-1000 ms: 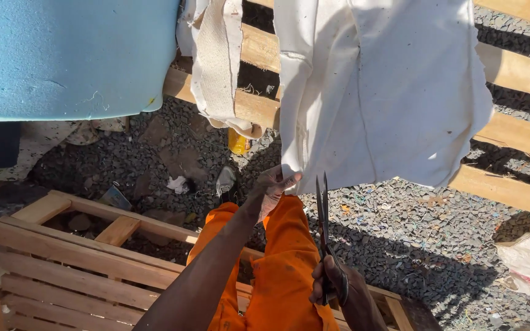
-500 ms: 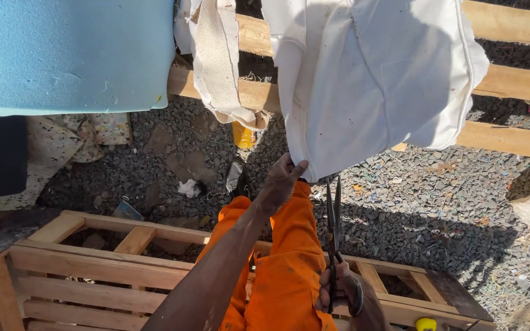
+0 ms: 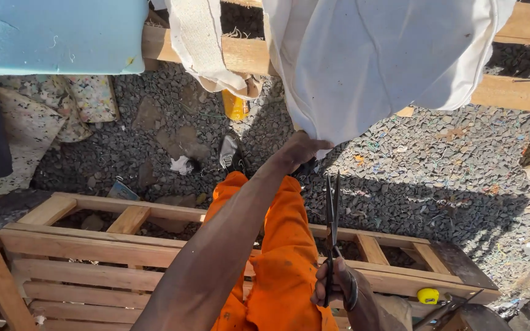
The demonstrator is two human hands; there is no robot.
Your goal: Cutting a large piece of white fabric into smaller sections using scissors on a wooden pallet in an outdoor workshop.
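My left hand reaches forward and pinches the lower edge of a big white cloth that hangs down from above. My right hand sits low near my lap and grips a pair of dark scissors, their blades closed and pointing up toward the cloth's edge without touching it. My orange trouser leg runs under both arms.
A wooden frame lies across the front. Grey gravel covers the ground. Blue foam sits at top left, a cream fabric strip hangs beside it, and timber rails cross behind. A yellow tape measure rests on the frame at right.
The view has shifted and the cloth sits closer. My left hand keeps hold of the cloth's edge. The scissors stay upright in my right hand, slightly lower relative to the cloth.
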